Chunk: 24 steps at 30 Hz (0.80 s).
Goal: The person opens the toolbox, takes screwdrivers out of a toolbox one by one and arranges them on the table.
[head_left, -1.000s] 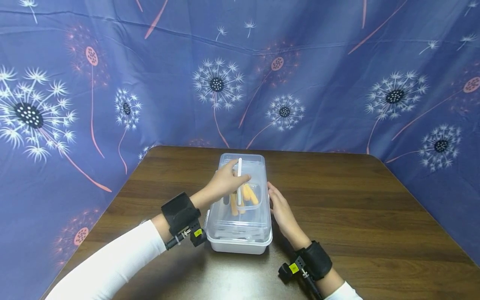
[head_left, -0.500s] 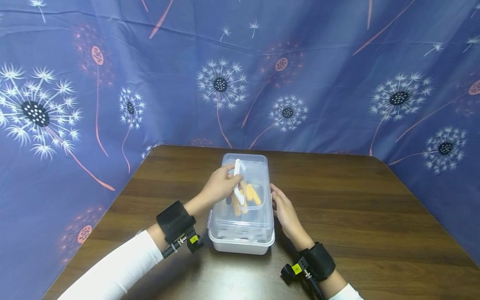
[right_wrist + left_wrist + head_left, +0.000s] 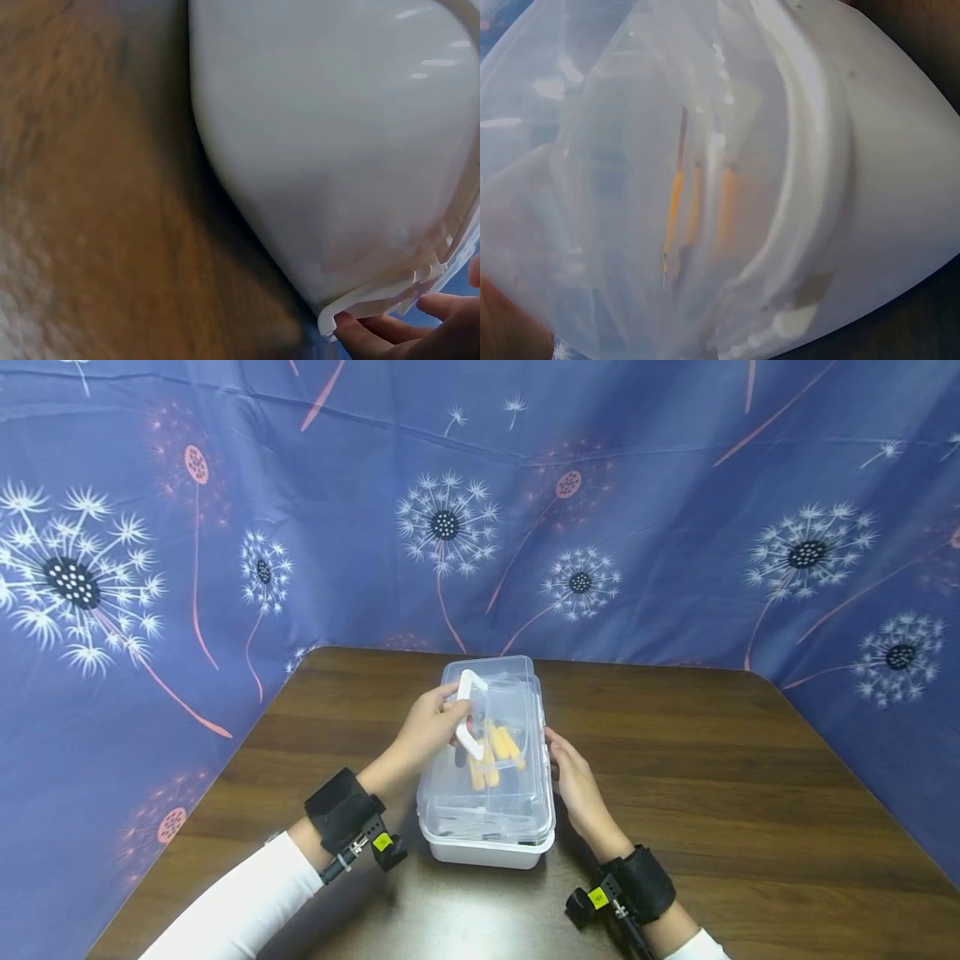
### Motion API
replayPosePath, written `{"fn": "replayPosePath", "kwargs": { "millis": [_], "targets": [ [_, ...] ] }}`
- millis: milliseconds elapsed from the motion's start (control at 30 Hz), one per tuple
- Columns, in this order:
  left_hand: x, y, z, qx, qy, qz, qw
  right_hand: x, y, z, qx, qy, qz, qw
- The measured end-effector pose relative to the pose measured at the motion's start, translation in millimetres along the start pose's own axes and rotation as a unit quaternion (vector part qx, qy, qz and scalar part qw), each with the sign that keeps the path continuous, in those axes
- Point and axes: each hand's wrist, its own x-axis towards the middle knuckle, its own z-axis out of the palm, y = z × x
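Observation:
A white storage box (image 3: 483, 855) with a clear plastic lid (image 3: 480, 806) sits on the table. My left hand (image 3: 429, 727) grips the white handle (image 3: 467, 681) on the lid, and the handle leans to the left. The lid is slightly raised and tilted, its far end above the box rim. Through it show several yellow-orange handled items (image 3: 506, 743), whose kind is unclear. My right hand (image 3: 577, 785) is at the box's right side. In the right wrist view its fingertips touch a white latch (image 3: 382, 292) that stands out from the box wall.
The brown wooden table (image 3: 712, 777) spreads around the box. A blue cloth with dandelion prints (image 3: 660, 527) hangs behind the table. Each wrist wears a black strap (image 3: 341, 810) with a small camera.
My left hand has pulled the handle over to the left, and the lid has lifted and tilted at its far end. The right hand stays beside the box.

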Motion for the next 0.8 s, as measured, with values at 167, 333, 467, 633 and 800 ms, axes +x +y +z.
{"fn": "replayPosePath", "kwargs": {
  "millis": [167,333,467,633,800],
  "targets": [
    [-1.0,-0.2,-8.4,-0.035,0.01,-0.003,0.9993,-0.3,-0.7,-0.7,-0.003,-0.002,-0.005,1.0],
    [-2.6,0.2,-14.6,-0.063,0.016,-0.015,0.9978,-0.5,-2.0,0.5,-0.003,0.003,0.002,1.0],
    [-1.3,-2.4,-17.1,-0.082,0.025,-0.02,0.9961,-0.3,-0.7,0.4,-0.001,0.001,0.001,1.0],
    [-1.0,-5.9,-21.0,-0.086,0.041,-0.02,0.9953,0.3,1.0,0.0,0.0,-0.002,-0.002,1.0],
    [-1.7,-8.4,-25.4,-0.103,0.04,-0.012,0.9938,1.1,0.5,0.2,0.008,-0.007,-0.005,0.9999]
  ]
}}
